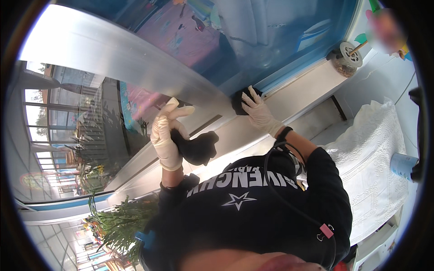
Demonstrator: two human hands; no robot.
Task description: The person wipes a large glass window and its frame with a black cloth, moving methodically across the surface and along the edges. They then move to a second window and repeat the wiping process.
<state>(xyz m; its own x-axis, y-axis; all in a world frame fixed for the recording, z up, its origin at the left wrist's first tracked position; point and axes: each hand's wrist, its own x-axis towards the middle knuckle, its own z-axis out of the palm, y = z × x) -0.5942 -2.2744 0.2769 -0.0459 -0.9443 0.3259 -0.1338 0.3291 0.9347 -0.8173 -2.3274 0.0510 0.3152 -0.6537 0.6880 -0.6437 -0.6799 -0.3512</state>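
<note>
My left hand (168, 135), in a whitish rubber glove, holds a bunched black cloth (200, 147) against its palm, with the index finger and thumb raised near the window glass (101, 128). My right hand (259, 111), gloved alike, presses another black cloth (240, 101) onto the corner where the pale window sill (305, 88) meets the blue-tinted pane (257, 67) and the metal window frame (162, 71). Part of this cloth is hidden under the fingers.
A clear jar with a perforated white lid (351, 56) stands at the sill's far right end. White lace cloth (369, 169) covers a surface at right, beside a light blue can (403, 166). A leafy green plant (125, 227) is at lower left. A cable crosses my chest.
</note>
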